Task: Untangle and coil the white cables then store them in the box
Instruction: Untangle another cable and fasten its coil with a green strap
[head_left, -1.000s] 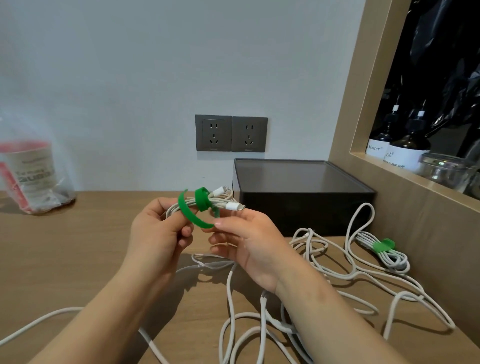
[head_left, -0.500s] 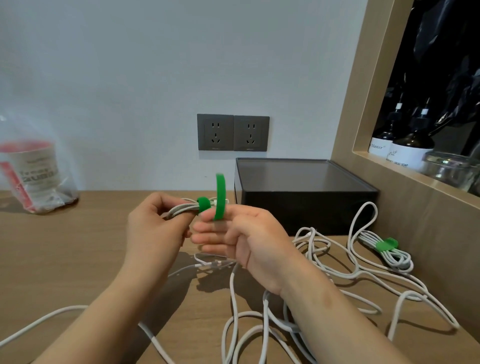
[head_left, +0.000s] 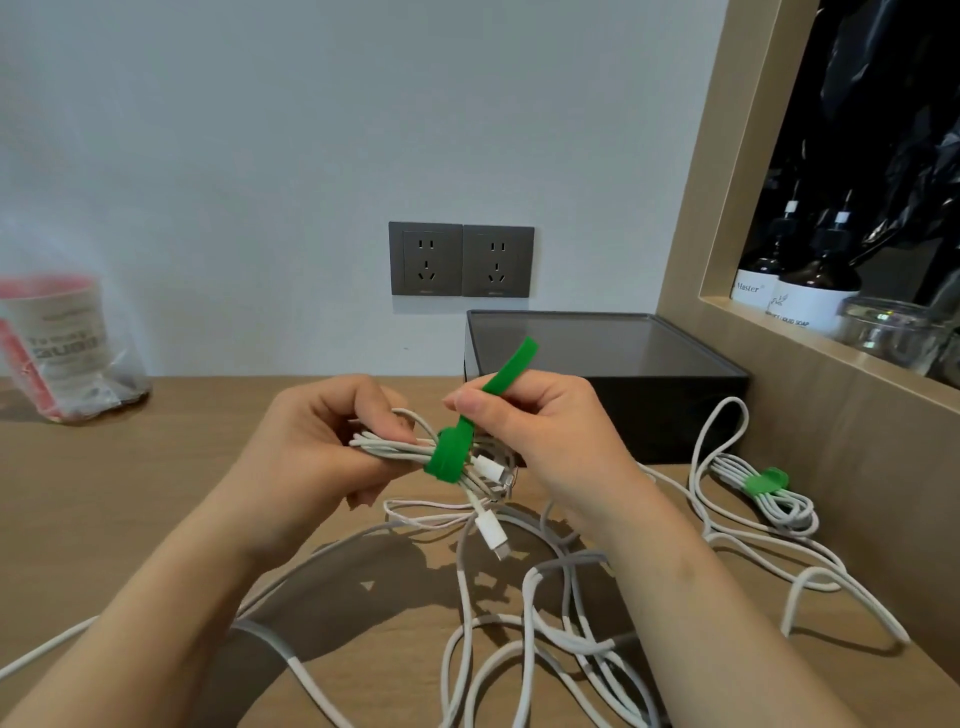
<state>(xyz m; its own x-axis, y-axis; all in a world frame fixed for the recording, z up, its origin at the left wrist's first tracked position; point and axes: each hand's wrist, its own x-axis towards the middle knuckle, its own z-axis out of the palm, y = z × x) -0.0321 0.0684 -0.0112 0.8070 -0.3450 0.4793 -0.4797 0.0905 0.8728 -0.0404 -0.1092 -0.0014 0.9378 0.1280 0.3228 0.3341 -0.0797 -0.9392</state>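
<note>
**Green strap on a white coil**

The left hand grips the coil above the bench, near centre. The right hand pinches the strap's free end between thumb and fingers, with the end pointing up and right. The rest of the strap is wrapped round the coil, and two plugs hang just beside the wrap. Loose cables lie tangled on the bench, below the hands and to the right. A second strapped coil lies at far right. The dark box stands behind the hands.
</note>
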